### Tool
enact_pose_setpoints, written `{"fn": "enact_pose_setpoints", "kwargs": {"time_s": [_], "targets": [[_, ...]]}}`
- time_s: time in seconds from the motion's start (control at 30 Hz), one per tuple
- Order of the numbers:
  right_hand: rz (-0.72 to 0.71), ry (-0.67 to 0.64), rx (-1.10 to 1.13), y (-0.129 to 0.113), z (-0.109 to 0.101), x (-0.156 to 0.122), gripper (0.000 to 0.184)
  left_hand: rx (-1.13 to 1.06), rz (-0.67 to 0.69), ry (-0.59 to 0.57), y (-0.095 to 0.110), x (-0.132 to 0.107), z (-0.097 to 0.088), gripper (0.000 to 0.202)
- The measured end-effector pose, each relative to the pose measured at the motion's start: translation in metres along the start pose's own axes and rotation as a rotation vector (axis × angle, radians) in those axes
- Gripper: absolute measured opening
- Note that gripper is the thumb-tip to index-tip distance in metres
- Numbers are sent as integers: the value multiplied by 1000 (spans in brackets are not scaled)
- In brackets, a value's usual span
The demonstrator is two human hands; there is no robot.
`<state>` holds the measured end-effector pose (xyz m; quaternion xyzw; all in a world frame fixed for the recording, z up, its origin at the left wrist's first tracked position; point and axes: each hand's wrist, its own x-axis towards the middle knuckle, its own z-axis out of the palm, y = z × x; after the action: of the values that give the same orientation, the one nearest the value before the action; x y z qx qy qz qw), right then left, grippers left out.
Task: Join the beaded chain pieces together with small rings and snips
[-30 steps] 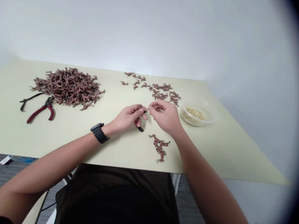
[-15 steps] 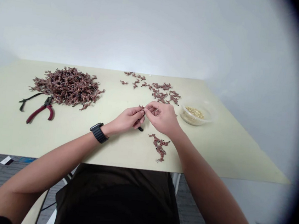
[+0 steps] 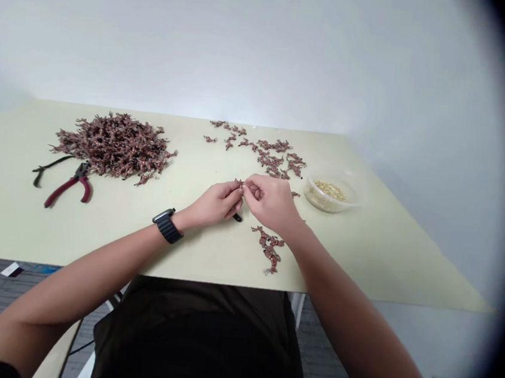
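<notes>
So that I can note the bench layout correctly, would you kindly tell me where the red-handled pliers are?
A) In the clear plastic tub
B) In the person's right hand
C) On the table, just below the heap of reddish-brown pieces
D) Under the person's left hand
C: the red-handled pliers lie on the table just below the heap of reddish-brown pieces, well apart from the left hand, the right hand and the clear plastic tub.

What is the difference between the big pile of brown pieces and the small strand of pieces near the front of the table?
The pile is large and densely tangled; the strand is small and loose. The pile lies far left, the strand near the front. Both are reddish-brown and rest on the pale table.
</notes>
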<state>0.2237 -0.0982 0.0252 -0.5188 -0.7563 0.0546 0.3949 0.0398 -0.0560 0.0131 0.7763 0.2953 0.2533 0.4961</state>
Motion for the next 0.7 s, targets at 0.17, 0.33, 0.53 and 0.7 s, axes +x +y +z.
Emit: {"fn": "enact_pose_setpoints", "kwargs": {"time_s": [0.17, 0.33, 0.53, 0.7], "targets": [[157, 45, 104, -7, 7, -1, 14, 438, 177, 149, -5, 0, 1, 22], [504, -79, 554, -1, 7, 4, 14, 497, 202, 130, -3, -1, -1, 23], [463, -130, 595, 10, 2, 5, 19, 393, 159, 113, -1, 0, -4, 32], [167, -43, 244, 10, -2, 2, 8, 113, -11, 12, 6, -2, -5, 39]]}}
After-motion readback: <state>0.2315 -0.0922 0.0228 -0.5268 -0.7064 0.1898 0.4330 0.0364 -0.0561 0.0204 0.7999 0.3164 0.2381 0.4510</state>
